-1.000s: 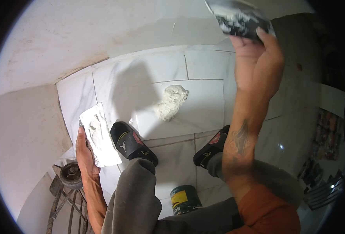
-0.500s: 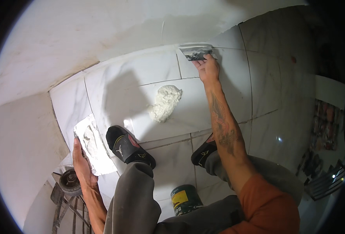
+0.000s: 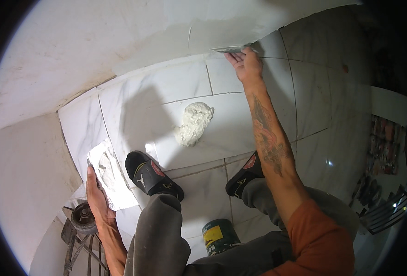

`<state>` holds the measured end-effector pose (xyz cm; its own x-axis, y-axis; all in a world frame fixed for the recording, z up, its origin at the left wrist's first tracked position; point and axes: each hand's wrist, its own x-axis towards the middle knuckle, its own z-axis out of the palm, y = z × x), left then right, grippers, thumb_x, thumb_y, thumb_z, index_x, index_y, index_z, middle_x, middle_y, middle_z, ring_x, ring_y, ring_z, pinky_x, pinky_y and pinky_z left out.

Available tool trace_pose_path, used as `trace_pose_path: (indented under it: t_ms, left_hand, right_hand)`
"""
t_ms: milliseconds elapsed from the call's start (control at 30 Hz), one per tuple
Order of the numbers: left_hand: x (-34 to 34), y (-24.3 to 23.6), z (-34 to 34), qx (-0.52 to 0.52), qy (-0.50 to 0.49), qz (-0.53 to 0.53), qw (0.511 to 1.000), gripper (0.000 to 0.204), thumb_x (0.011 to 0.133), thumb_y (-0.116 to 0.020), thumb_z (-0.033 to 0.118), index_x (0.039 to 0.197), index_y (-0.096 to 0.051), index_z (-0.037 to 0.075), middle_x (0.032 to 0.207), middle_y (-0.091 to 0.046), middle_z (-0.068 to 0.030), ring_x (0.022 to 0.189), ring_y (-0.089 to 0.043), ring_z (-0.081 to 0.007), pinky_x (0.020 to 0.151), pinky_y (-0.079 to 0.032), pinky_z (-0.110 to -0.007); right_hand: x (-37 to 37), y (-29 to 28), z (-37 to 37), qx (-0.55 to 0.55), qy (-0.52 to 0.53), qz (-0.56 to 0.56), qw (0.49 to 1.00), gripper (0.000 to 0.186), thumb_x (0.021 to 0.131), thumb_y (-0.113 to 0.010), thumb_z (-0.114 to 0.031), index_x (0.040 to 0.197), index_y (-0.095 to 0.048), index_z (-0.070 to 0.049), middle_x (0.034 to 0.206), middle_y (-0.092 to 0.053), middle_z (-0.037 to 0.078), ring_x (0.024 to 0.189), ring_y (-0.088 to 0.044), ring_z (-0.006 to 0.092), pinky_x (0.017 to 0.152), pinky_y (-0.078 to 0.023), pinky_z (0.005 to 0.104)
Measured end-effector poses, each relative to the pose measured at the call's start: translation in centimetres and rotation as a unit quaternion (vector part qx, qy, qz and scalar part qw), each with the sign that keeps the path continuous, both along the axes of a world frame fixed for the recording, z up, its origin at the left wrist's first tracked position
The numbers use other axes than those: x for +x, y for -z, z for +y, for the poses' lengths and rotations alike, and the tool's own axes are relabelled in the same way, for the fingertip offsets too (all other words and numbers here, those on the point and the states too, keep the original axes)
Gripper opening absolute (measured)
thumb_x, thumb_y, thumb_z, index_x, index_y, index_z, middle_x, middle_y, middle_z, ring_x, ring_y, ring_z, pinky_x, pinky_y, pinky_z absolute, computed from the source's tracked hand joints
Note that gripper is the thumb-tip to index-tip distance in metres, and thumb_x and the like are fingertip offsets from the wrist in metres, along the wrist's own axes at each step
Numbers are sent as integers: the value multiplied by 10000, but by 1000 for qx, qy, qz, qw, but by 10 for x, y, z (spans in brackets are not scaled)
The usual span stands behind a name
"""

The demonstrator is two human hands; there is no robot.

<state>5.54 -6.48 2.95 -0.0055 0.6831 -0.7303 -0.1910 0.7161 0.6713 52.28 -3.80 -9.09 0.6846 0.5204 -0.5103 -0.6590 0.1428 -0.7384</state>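
Observation:
My right hand (image 3: pixel 247 64) is closed on a wide putty knife (image 3: pixel 233 49), its blade edge against the base of the pale wall (image 3: pixel 166 39), just above the tiles. The wall around the blade has a greyer, smoother-looking band. On the left, my left hand (image 3: pixel 97 195) grips a flat plate (image 3: pixel 112 177) with white putty smeared on it; the fingers under the plate are hidden. A heap of white putty (image 3: pixel 194 124) lies on the marbled floor tile between the two hands.
My feet in black slides (image 3: pixel 150 172) stand on the tiles, and a dark green can (image 3: pixel 219 237) sits behind them. At lower left is a metal frame with a wheel (image 3: pixel 84 217). A dark slatted object (image 3: pixel 385 211) lies at far right.
My right hand has moved up toward the wall with the putty knife, and the blade has tilted so that it shows nearly edge-on. The left hand and plate are almost unmoved.

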Motion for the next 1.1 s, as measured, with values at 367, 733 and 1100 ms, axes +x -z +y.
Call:
trace_pose_path:
  t_ms: [367,733,1100]
  left_hand:
    - [1,2,0,3,3,-9,1000,484,1004,-471,352,1317,-500,-17,1206,-629,-95,989,-662,-184,844,-547,-306]
    - [6,-4,2,20,-13,-6,1000,462,1006,-468,332,1316,-502,-9,1209,-628,-81,987,-657,-172,857,-535,-304]
    - [-5,2,-1,-1,-21,-6,1000,447,1011,-462,313,1319,-498,-9,1235,-614,-84,1029,-644,-171,895,-524,-312]
  right_hand:
    - [-1,-114,-8,86,11,-109,990,445,881,-489,-39,1245,-335,167,1225,-441,333,1168,-482,444,1007,-485,524]
    - [-44,-109,-48,101,-9,-143,985,323,841,-529,-67,1127,-488,77,1101,-589,173,996,-606,324,808,-539,482]
    - [-88,48,-4,4,-65,51,997,358,881,-464,-41,1204,-419,106,1231,-482,247,1163,-504,402,996,-461,541]
